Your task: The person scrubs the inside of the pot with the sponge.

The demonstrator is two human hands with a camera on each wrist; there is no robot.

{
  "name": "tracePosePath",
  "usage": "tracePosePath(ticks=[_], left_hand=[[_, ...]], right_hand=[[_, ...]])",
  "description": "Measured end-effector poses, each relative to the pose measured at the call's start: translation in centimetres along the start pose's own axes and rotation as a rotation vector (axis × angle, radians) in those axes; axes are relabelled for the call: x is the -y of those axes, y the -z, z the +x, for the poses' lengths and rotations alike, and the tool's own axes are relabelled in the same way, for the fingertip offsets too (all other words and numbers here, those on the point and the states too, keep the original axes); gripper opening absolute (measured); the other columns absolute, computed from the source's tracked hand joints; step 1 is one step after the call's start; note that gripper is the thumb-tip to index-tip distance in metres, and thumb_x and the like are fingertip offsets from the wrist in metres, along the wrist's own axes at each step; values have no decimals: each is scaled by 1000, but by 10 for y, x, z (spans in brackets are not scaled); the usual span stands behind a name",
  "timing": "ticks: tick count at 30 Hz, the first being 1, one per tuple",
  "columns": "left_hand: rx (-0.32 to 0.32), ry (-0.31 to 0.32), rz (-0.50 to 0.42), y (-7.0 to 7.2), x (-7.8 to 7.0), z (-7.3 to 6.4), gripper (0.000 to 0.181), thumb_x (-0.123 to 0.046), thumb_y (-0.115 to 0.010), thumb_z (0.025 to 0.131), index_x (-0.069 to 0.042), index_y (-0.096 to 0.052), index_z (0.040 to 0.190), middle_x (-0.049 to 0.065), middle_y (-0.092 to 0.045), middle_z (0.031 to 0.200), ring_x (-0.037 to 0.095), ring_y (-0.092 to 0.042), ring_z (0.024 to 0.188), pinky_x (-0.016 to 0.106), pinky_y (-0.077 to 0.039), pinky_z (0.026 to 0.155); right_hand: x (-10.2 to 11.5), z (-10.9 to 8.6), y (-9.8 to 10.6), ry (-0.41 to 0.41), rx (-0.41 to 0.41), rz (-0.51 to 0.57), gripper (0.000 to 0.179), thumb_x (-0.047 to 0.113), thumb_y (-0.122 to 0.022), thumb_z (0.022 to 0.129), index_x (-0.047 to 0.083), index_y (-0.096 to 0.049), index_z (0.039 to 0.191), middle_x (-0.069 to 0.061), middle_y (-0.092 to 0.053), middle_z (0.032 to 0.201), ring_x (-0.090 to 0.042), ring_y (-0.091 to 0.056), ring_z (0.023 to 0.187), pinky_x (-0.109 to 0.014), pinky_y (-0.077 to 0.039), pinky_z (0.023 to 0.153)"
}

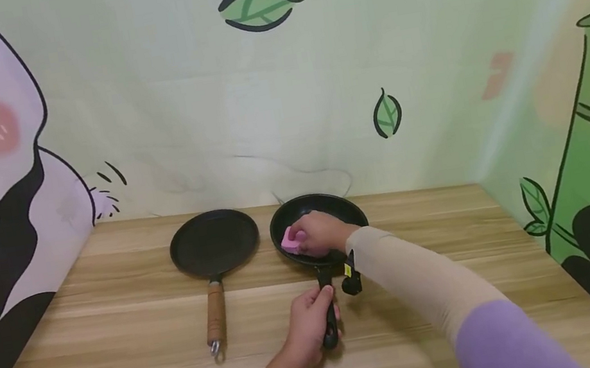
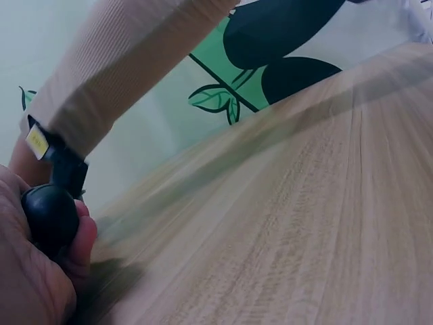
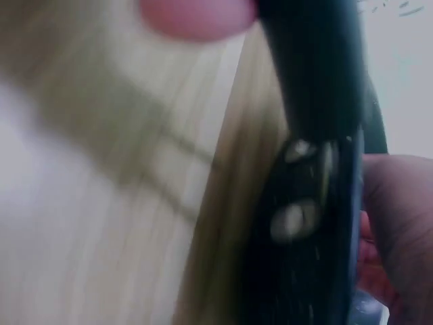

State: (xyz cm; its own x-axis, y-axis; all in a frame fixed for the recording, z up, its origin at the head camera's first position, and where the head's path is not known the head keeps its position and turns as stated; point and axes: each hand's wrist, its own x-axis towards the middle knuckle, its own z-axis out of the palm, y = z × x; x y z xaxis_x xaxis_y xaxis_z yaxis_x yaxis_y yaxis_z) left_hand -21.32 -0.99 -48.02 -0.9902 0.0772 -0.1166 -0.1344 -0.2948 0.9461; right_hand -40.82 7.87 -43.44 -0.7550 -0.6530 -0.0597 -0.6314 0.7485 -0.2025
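Observation:
A black frying pan (image 1: 284,215) lies on the wooden table, its handle (image 1: 330,335) toward me. My left hand (image 1: 308,322) grips that handle, thumb along the top. In the left wrist view the rounded handle end (image 2: 50,215) sticks out of the curled fingers. Inside the pan, my right hand (image 1: 325,233) pinches a pink sponge (image 1: 290,243) against the left part of the inner surface. The right wrist view is blurred; it shows the pan's outer side (image 3: 291,277) and part of the right hand (image 3: 406,230), with the sponge hidden there.
To the left lies a flat black griddle pan (image 1: 214,243) with a wooden handle (image 1: 215,311) pointing toward me. Behind the table (image 1: 139,340) hangs a pale green backdrop (image 1: 170,101) printed with pandas, leaves and bamboo. My right forearm (image 1: 434,278) crosses over the table's right side.

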Motion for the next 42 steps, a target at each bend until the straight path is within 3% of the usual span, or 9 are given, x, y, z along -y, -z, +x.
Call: tracePosePath(ticks=[6, 10, 16, 22, 28, 35, 42], left_hand=[[-30, -2, -8, -2, -1, 1, 35, -22, -53, 104, 11, -60, 116, 1, -54, 66, 12, -47, 47, 25, -44, 38], [-56, 6, -4, -1, -2, 0, 37, -21, -52, 105, 11, -60, 120, 3, -54, 69, 12, -47, 50, 25, -44, 39], [-71, 30, 1, 1, -1, 0, 38, -23, -51, 106, 10, -61, 123, 3, -54, 71, 12, -47, 53, 25, -45, 42], [-67, 35, 2, 4, 0, 0, 38, -24, -52, 105, 9, -61, 122, 2, -54, 71, 12, -47, 53, 26, -46, 43], [-33, 32, 1, 0, 0, -2, 37, -23, -52, 104, 9, -60, 121, 1, -52, 67, 10, -44, 51, 25, -45, 41], [-18, 54, 0, 0, -1, -2, 38, -26, -54, 104, 8, -60, 121, 2, -53, 68, 10, -45, 52, 25, -46, 41], [-20, 78, -10, 3, -1, -1, 40, -26, -53, 104, 8, -59, 124, 2, -54, 69, 9, -42, 49, 25, -46, 41]], right_hand=[[-3, -28, 27, 96, 219, -119, 23, 21, -63, 97, 20, -76, 116, 1, -72, 115, -16, -64, 107, -37, -47, 104], [-9, -39, 41, 129, 319, -213, 20, 17, -65, 95, 21, -78, 110, 3, -73, 112, -16, -64, 105, -37, -48, 103], [-23, -43, 54, 76, 385, -331, 11, 26, -74, 92, 18, -80, 98, 5, -72, 93, -14, -64, 88, -34, -54, 87], [-37, -38, 57, 32, 285, -519, 20, 35, -77, 90, 16, -78, 90, 3, -72, 83, -17, -64, 79, -36, -55, 78], [-53, -33, 47, 100, 94, -695, 19, 30, -74, 89, 15, -73, 78, -1, -71, 79, -26, -59, 86, -41, -51, 80], [-67, -20, 32, 103, -6, -798, 7, 12, -72, 91, 11, -73, 97, -8, -70, 104, -27, -54, 101, -41, -47, 91], [-67, -11, 21, 124, -95, -856, 9, 13, -72, 93, 12, -78, 99, -8, -68, 109, -27, -53, 103, -41, -46, 93]])
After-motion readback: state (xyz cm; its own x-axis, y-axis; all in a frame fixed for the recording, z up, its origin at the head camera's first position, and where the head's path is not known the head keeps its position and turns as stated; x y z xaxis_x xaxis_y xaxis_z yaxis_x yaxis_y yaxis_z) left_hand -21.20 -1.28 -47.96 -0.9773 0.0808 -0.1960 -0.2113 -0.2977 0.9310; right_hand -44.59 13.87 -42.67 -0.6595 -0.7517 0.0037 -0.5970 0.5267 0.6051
